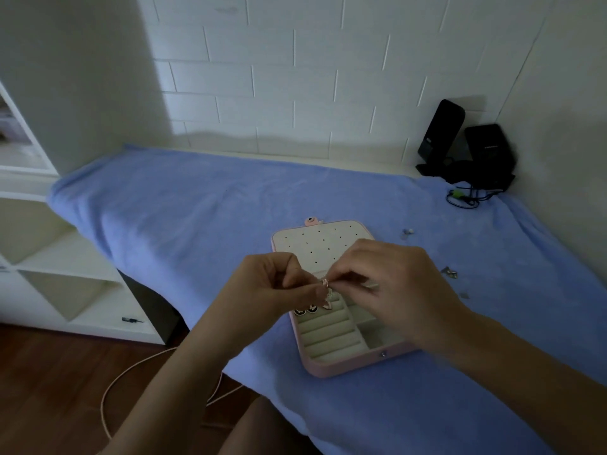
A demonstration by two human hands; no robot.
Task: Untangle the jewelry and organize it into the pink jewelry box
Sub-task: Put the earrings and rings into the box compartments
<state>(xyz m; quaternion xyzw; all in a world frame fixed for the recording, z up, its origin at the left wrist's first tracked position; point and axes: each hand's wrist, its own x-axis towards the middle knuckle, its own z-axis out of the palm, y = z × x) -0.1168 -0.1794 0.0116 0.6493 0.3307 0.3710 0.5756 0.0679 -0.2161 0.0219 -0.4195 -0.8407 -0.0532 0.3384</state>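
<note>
Pink jewelry box [331,369], blue towel [184,205]

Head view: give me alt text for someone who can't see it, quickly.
The left hand and right hand pinch a rose-gold jewelry piece between their fingertips, above the open pink jewelry box on a blue towel. A few small metal pieces lie loose on the towel to the right of the box.

Single head-worn wide-angle view. Looks forward and down across the blue-covered table [184,198] toward the tiled back wall [295,77]. Sits close above left hand [272,287] and right hand [394,284], centred over the open pink jewelry box [341,367]. Takes in floor [49,372] and shelving [65,257] at left edge.
</note>
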